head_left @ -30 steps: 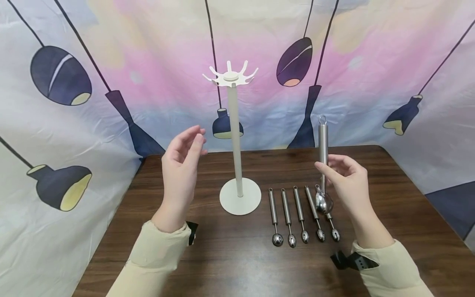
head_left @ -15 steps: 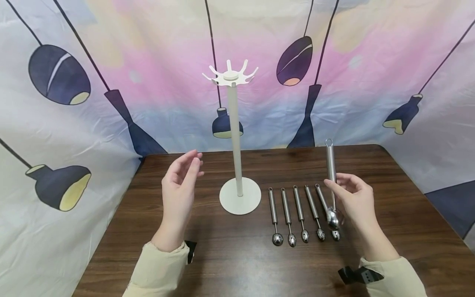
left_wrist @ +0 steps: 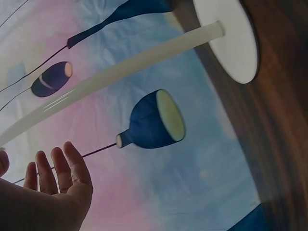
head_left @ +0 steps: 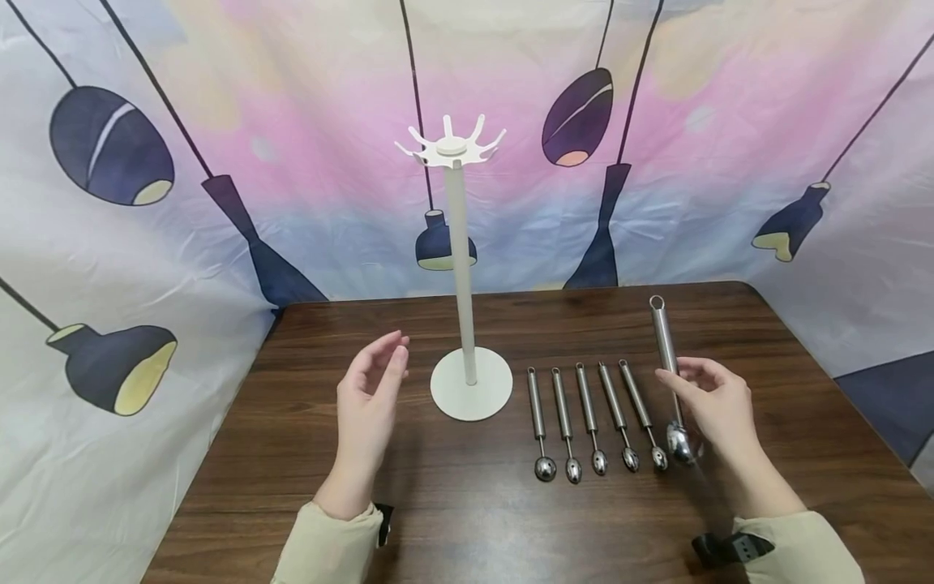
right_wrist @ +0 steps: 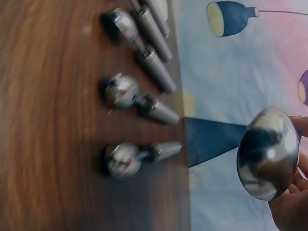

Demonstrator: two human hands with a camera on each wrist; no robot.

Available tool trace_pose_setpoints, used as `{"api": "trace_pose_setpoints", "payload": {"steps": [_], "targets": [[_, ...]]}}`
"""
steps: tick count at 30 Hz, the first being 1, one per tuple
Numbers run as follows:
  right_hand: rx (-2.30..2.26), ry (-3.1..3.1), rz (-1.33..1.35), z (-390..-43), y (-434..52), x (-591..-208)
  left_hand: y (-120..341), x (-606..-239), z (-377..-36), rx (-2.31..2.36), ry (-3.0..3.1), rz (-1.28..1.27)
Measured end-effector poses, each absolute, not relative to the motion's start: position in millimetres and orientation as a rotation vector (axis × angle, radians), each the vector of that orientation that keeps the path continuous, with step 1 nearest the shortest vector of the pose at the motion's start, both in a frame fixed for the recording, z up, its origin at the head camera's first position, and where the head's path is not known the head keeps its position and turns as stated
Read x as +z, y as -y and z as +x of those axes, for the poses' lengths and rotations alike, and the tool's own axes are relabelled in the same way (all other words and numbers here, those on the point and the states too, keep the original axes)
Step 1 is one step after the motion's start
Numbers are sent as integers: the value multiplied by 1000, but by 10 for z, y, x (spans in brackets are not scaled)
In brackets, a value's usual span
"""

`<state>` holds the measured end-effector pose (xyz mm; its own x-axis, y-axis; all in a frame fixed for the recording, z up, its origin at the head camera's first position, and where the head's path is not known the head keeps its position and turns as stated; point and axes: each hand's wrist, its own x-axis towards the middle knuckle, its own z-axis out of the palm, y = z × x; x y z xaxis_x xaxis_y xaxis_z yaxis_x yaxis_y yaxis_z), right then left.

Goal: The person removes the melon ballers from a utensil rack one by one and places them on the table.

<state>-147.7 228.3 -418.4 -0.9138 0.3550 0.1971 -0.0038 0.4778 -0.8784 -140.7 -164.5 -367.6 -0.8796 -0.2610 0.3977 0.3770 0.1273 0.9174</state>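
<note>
Here a scoop [head_left: 670,381] is pinched upright in the right hand [head_left: 718,405] beside the row [head_left: 594,418], perhaps for alignment, while the left hand [head_left: 372,397] is held open.

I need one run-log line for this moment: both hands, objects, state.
left hand: open, holds nothing | right hand: pinches scoop, bowl down | five scoops: row on table | stand: upright

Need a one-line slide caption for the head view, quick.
Right hand holds a large steel scoop beside five small steel scoops on a wooden table; left hand open near white stand.
</note>
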Motion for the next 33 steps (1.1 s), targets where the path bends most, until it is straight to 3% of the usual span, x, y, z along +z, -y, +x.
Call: {"api": "trace_pose_setpoints", "payload": {"steps": [33], "targets": [[1153,2847,-258,-1716,-2716,-4712,1581,-4280,-1222,-1455,2237,-242]]}}
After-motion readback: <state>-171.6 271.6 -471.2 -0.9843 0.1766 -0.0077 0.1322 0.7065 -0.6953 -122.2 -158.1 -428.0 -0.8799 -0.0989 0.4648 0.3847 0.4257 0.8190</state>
